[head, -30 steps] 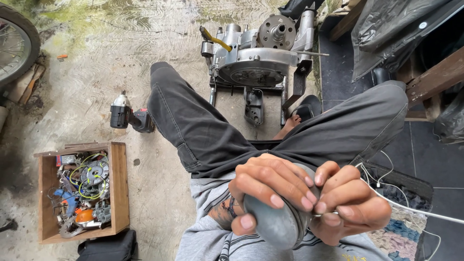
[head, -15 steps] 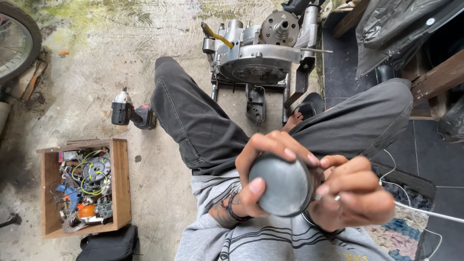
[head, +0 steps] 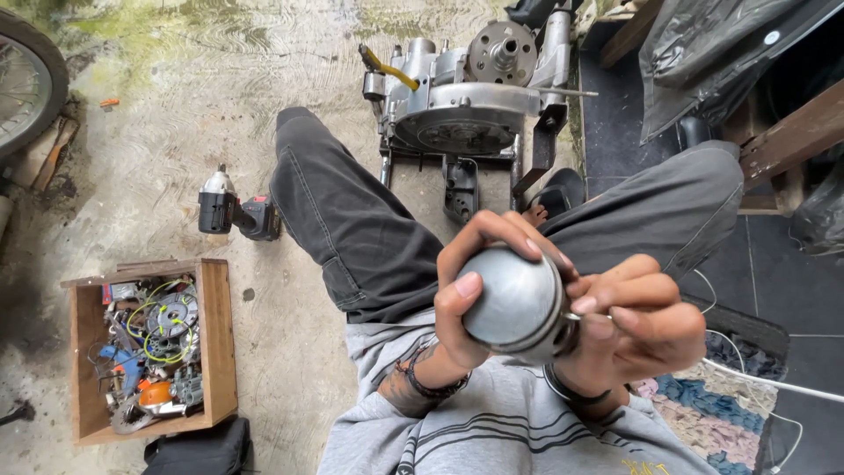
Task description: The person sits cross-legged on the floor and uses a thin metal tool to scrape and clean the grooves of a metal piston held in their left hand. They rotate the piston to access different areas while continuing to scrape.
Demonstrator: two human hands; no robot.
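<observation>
Head view, only one: domed grey metal piston (head: 514, 299), smooth crown toward camera, held up over lap at chest height, between both hands. Left hand (head: 475, 295) wrapped round crown & side, thumb flat on dome, fingers curled over top edge — closed firmly on it. Right hand (head: 637, 321) pinched narrow at skirt edge on right side, fingertips on a small bright metal bit (head: 573, 315) there; too small to tell what exactly. Prob. solid cast alloy: stiff, no give, moderate weight for size, one-hand carry OK. Dome looks polished, so likely slippery, esp. w/ oily fingers; best held round the cylindrical side w/ thumb across crown, as now, not by the rim. Ring grooves & skirt edge prob. the delicate parts — avoid knocks or drops on concrete floor (head: 202, 97). Beyond knees: silver engine crankcase on a stand (head: 466, 105), well apart. Left on floor: black-and-red cordless impact wrench (head: 233, 211), nearer still an open wooden box of mixed parts and wires (head: 215, 343). Spoked wheel (head: 26, 79) at top-left corner. White cable (head: 765, 383) over a patterned mat at right.
</observation>
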